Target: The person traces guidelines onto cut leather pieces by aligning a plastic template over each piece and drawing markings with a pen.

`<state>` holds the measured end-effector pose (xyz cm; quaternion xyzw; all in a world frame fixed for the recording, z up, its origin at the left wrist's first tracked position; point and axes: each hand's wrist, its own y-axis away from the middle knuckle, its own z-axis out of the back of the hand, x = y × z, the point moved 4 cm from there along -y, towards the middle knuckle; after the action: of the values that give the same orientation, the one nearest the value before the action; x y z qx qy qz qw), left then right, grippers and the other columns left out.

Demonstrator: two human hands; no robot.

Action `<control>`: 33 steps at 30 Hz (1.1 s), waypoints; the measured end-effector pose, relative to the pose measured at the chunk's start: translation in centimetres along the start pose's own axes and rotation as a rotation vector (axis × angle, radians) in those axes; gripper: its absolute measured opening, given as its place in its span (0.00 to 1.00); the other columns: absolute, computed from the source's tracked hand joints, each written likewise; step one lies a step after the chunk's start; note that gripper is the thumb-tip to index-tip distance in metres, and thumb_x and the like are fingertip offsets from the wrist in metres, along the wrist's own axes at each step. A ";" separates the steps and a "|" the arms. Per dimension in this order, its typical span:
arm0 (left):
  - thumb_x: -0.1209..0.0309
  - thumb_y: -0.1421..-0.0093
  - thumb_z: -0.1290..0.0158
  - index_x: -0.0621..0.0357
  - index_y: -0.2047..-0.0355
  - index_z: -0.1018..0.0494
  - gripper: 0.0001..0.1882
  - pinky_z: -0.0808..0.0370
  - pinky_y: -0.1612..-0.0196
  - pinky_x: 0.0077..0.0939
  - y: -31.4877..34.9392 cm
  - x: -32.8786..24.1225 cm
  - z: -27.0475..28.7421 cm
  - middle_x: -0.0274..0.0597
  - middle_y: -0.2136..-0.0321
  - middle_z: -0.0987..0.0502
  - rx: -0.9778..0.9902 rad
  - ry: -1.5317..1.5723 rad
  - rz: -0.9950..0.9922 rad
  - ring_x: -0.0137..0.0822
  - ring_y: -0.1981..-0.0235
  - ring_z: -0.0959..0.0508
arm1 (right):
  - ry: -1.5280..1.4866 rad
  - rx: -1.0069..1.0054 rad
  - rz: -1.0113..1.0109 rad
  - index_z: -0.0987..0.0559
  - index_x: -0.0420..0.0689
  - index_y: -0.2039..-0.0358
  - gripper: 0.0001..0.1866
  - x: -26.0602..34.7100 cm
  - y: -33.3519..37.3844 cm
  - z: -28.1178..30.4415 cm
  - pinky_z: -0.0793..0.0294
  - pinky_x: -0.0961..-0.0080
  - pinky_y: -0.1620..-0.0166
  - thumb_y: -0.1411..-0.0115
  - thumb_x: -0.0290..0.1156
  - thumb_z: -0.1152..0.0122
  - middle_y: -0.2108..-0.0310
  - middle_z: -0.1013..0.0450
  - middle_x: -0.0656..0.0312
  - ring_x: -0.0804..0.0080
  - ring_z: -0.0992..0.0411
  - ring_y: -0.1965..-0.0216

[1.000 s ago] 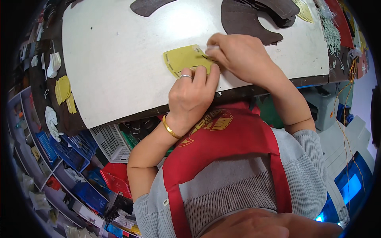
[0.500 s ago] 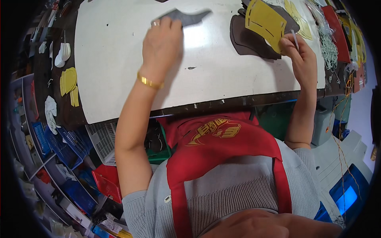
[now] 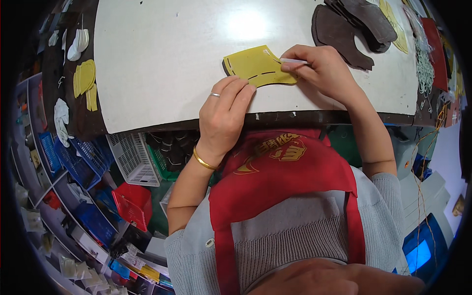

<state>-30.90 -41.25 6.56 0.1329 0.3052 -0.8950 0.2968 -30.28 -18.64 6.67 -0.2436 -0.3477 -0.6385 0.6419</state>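
Near the front of the white work board [image 3: 157, 54], a yellow pattern template [image 3: 258, 61] with dark slots lies over a dark cut piece [image 3: 225, 69]. Only a thin rim of that piece shows along the template's left and lower edges. At the near left edge, my left hand [image 3: 226, 110] has its fingers closed on the template and the piece beneath. My right hand [image 3: 322, 71] pinches a slim white marking pen [image 3: 294, 61], its tip end over the template's right side. The right fingers also touch the template's edge.
Dark cut pieces [image 3: 339, 37] are stacked at the far right, beside more yellow templates [image 3: 394, 27] and tangled pale cord [image 3: 424, 69]. Yellow shapes [image 3: 84, 78] lie on the left border. Below the table edge stand a white crate [image 3: 132, 157] and a red bin [image 3: 132, 204].
My right hand has brought the template leftward from the stack. My left hand has drawn the dark piece nearer from the far side, and the template now lies on it.
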 end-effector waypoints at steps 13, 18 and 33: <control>0.77 0.48 0.43 0.60 0.52 0.22 0.20 0.19 0.61 0.25 -1.2 -1.8 -0.5 0.42 0.57 0.22 0.173 -0.235 -0.045 0.39 0.58 0.22 | 0.169 0.020 -0.027 0.16 0.44 0.60 0.12 -0.3 -0.8 1.5 0.23 0.68 0.63 0.40 0.37 0.33 0.70 0.19 0.54 0.58 0.19 0.68; 0.77 0.47 0.43 0.56 0.49 0.23 0.23 0.21 0.66 0.22 -2.0 -2.6 -1.0 0.40 0.65 0.26 0.252 -0.391 -0.062 0.37 0.64 0.25 | 0.114 -0.101 -0.032 0.15 0.45 0.62 0.11 -1.6 1.0 2.7 0.22 0.67 0.62 0.43 0.36 0.31 0.71 0.18 0.55 0.58 0.19 0.68; 0.68 0.41 0.50 0.71 0.53 0.22 0.21 0.26 0.50 0.38 -1.4 -5.2 -3.6 0.52 0.57 0.24 0.243 -0.470 -0.192 0.47 0.54 0.24 | 0.412 -0.380 0.376 0.19 0.49 0.65 0.12 3.4 0.0 3.8 0.25 0.64 0.67 0.33 0.42 0.43 0.68 0.22 0.63 0.59 0.24 0.67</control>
<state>-27.44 -35.77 6.55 -0.0735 0.1296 -0.9554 0.2551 -31.03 -17.97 11.62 -0.2846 -0.0344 -0.5980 0.7485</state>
